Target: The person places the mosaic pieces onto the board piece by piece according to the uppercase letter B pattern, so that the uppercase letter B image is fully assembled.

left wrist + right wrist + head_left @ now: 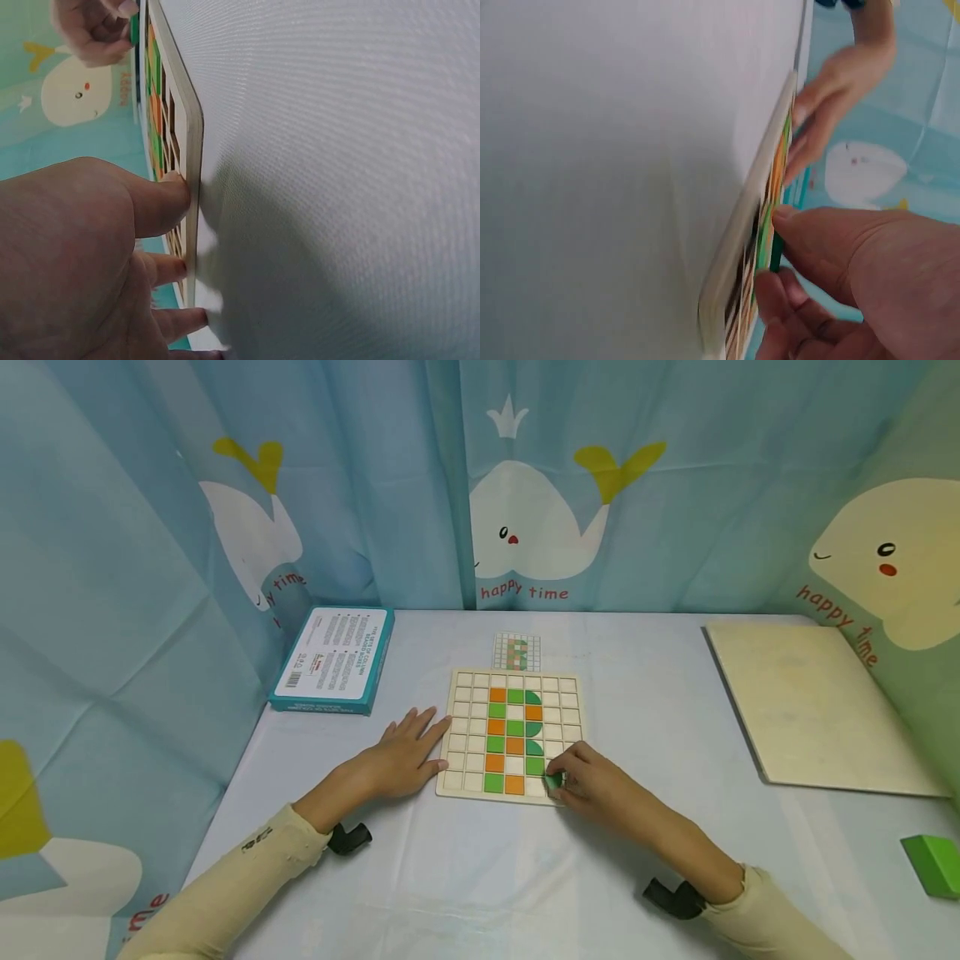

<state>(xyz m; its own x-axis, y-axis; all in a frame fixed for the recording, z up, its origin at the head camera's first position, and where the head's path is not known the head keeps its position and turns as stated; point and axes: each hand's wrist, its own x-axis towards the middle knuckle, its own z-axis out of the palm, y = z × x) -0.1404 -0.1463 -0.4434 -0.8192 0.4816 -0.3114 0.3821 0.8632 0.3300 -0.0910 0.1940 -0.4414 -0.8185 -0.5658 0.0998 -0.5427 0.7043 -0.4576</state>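
Note:
A wooden grid board (457, 747) lies on the table, with orange, light green and dark green tiles set in its middle columns. My left hand (405, 758) rests at the board's left edge, fingers spread; in the left wrist view its thumb (161, 204) touches the rim. Over the board's lower right corner, my right hand (603, 787) pinches a dark green tile (553, 781) between thumb and fingers. The right wrist view shows this tile (777, 251) held on edge, close over the grid. Its outline is partly hidden by the fingers.
A small printed pattern card (517, 652) lies just behind the board. At the back left sits a teal and white box (333, 660). A large pale flat panel (821, 706) lies to the right, with a green block (932, 865) in front of it. Whale-print curtains surround the table.

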